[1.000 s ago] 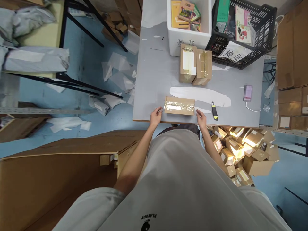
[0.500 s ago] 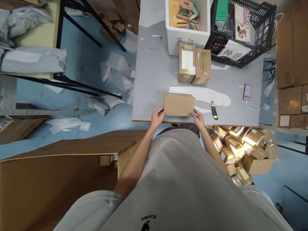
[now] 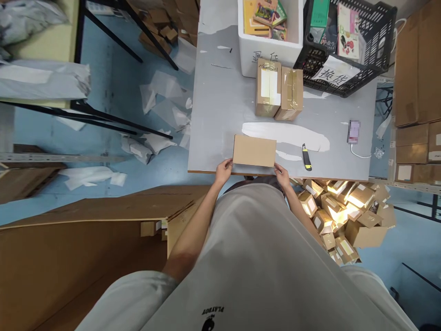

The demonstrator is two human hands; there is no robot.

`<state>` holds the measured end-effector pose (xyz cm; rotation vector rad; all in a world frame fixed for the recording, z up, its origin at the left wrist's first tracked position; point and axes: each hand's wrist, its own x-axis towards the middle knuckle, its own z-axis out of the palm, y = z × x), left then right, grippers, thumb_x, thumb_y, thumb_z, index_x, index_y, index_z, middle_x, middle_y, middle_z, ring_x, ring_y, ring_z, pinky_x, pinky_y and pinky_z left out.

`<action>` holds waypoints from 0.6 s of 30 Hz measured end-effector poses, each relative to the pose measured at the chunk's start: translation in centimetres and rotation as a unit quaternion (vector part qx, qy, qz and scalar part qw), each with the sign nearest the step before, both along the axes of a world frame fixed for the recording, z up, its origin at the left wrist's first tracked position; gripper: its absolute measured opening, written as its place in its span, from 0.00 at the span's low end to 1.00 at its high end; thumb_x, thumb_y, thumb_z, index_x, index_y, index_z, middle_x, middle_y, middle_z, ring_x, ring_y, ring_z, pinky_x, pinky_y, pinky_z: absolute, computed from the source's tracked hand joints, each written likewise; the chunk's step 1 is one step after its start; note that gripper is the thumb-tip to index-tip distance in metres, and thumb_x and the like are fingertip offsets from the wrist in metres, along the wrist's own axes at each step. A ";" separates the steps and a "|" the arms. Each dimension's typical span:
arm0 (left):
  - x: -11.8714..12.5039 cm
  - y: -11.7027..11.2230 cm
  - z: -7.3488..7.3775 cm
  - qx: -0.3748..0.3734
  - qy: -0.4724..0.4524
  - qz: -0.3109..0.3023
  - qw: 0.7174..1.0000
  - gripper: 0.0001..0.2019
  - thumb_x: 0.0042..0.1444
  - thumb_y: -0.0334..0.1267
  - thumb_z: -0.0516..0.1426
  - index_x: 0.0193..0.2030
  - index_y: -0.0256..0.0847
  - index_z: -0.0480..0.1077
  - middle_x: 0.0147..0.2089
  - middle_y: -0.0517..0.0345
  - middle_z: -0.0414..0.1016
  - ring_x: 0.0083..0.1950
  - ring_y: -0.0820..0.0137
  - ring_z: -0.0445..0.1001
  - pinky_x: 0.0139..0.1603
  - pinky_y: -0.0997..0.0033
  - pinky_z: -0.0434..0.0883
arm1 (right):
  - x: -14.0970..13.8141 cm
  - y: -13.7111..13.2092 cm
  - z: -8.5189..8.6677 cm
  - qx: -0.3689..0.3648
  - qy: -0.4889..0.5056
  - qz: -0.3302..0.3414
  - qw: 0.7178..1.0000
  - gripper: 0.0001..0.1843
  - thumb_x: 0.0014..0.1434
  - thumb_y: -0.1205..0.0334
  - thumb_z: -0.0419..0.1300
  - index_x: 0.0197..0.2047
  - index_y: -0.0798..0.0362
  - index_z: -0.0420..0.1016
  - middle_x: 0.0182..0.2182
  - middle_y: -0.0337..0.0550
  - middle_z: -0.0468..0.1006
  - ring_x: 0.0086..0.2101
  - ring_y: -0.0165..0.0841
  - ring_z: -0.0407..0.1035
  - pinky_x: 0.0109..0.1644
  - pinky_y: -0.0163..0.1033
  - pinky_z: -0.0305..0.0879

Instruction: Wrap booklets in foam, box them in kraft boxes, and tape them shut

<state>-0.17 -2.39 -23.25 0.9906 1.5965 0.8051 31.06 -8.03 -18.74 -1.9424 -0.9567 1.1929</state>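
Now that the cardboard box (image 3: 254, 151) has been turned plain side up, its taped face is hidden; near the counter's (image 3: 213, 105) front edge, left hand (image 3: 223, 171) and right hand (image 3: 282, 175) meet its near corners, each grip nearly closed, hold uncertain.

at the far side of the surface (image 3: 213, 115), a white bin (image 3: 248, 59) of small books (image 3: 265, 13) stands beside a black crate (image 3: 365, 79) with a paper sign (image 3: 330, 71) on its front. a phone (image 3: 353, 132) lies near the right edge, joined to a white cable (image 3: 360, 156). pale sheets (image 3: 165, 87) are scattered on the blue floor (image 3: 117, 92).
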 end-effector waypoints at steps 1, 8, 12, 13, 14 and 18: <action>0.1 -0.2 0.2 -0.002 0.000 -0.003 1.000 0.15 0.62 0.35 0.62 0.53 0.39 0.85 0.56 0.42 0.89 0.62 0.52 0.86 0.75 0.42 0.76 | -0.3 0.0 0.1 -0.001 0.001 0.000 1.000 0.29 0.65 0.44 0.67 0.61 0.54 0.88 0.64 0.56 0.86 0.68 0.49 0.78 0.81 0.61 0.64; 0.2 -0.5 4.2 0.097 0.010 0.011 0.995 0.17 0.68 0.42 0.63 0.59 0.40 0.83 0.60 0.45 0.86 0.62 0.57 0.85 0.70 0.54 0.82 | 0.0 1.5 3.5 0.090 -0.003 0.013 0.996 0.30 0.68 0.42 0.65 0.64 0.52 0.87 0.65 0.53 0.86 0.70 0.50 0.76 0.81 0.58 0.66; -0.2 0.2 5.9 0.139 0.032 -0.008 0.990 0.19 0.71 0.49 0.63 0.60 0.41 0.85 0.58 0.47 0.85 0.61 0.58 0.85 0.67 0.58 0.83 | 0.5 2.7 5.1 0.118 -0.007 0.024 0.993 0.32 0.70 0.39 0.64 0.65 0.50 0.86 0.66 0.50 0.85 0.70 0.50 0.75 0.79 0.57 0.69; -0.3 0.4 5.9 0.133 0.035 -0.011 0.990 0.19 0.70 0.49 0.63 0.59 0.41 0.85 0.57 0.46 0.85 0.60 0.58 0.85 0.66 0.58 0.83 | 0.4 2.9 5.1 0.113 -0.008 0.025 0.993 0.32 0.69 0.38 0.64 0.65 0.51 0.87 0.66 0.51 0.86 0.70 0.51 0.75 0.79 0.57 0.69; -0.3 0.5 5.8 0.124 0.037 -0.014 0.991 0.18 0.70 0.49 0.64 0.58 0.41 0.86 0.57 0.46 0.86 0.60 0.57 0.85 0.65 0.58 0.83 | 0.3 2.9 5.0 0.104 -0.009 0.027 0.994 0.32 0.68 0.38 0.65 0.64 0.51 0.87 0.65 0.52 0.86 0.70 0.51 0.76 0.79 0.58 0.68; -0.4 0.5 4.1 0.092 0.033 -0.011 0.995 0.17 0.68 0.45 0.63 0.57 0.40 0.85 0.59 0.43 0.86 0.61 0.55 0.85 0.67 0.55 0.82 | -0.1 2.5 3.6 0.069 -0.010 0.028 0.997 0.32 0.66 0.37 0.66 0.62 0.52 0.88 0.64 0.53 0.87 0.70 0.53 0.76 0.80 0.60 0.66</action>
